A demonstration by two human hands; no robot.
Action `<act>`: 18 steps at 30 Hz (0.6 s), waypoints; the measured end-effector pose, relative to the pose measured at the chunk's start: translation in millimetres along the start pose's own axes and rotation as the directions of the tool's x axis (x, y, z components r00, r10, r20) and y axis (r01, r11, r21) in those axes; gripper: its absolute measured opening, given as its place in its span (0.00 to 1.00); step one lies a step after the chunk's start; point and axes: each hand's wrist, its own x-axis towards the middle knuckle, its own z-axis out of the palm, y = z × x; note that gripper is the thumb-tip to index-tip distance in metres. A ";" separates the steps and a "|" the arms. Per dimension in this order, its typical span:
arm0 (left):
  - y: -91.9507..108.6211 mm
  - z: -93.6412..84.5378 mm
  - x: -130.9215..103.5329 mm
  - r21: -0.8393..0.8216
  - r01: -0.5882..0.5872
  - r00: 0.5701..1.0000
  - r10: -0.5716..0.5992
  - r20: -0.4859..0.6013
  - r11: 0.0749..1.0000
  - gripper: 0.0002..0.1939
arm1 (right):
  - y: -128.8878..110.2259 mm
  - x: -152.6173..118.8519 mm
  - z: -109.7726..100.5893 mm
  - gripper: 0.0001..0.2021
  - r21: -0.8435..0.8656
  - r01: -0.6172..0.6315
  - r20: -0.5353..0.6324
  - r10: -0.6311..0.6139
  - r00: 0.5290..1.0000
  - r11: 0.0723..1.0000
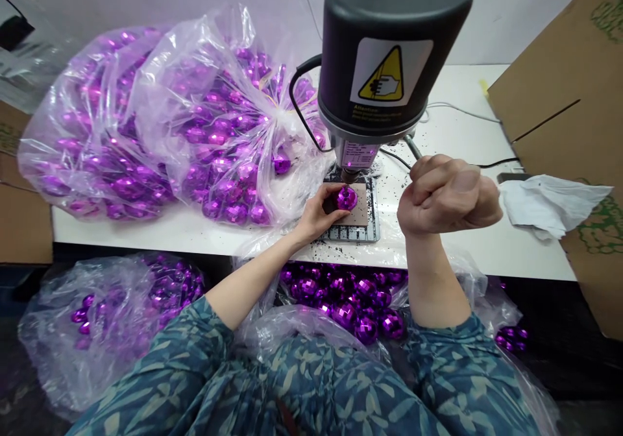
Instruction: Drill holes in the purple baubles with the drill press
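Head view: left hand (318, 214) pinching a ball (347, 198) over the board (361, 214), beneath the press (396, 8), near the tabletop's (146, 233) front edge; right hand (448, 196), apart from the left, clenched round the lever (412, 146).

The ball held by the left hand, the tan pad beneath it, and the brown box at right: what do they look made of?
Ball: probably plastic with a shiny metallic purple finish, from its bright mirror-like facets. Pad: matt and flat, perhaps fibreboard; hard to tell. Box: apparently cardboard, matt brown with green print.
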 end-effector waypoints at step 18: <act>1.5 -0.1 -1.0 0.088 -0.056 0.998 0.058 -0.026 0.995 0.25 | -45.2 40.9 36.1 0.29 0.150 -0.138 0.261 0.096 0.961 0.979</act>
